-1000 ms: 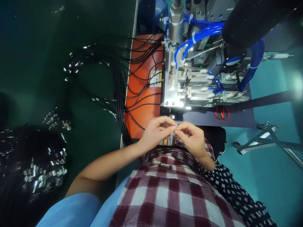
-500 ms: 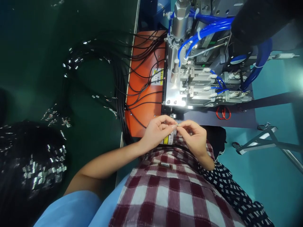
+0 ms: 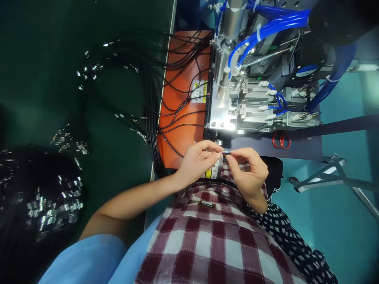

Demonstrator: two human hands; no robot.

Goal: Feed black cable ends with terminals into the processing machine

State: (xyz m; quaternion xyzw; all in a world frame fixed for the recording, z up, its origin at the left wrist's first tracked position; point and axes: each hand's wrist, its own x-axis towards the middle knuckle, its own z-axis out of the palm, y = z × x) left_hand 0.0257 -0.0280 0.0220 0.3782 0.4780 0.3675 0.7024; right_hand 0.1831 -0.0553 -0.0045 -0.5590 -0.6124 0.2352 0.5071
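I saw my right hand (image 3: 250, 171) slide away from my left hand (image 3: 197, 159), baring a thin wire piece (image 3: 226, 153) for handling; both hands' fingers (image 3: 233, 163) pinched its ends, nearly closed.

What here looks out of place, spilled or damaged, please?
Nothing clearly spilled or damaged stands out. The black cables curve and overlap unevenly across the orange plate, which looks slightly untidy. The piece between left hand and right hand is too small to judge.
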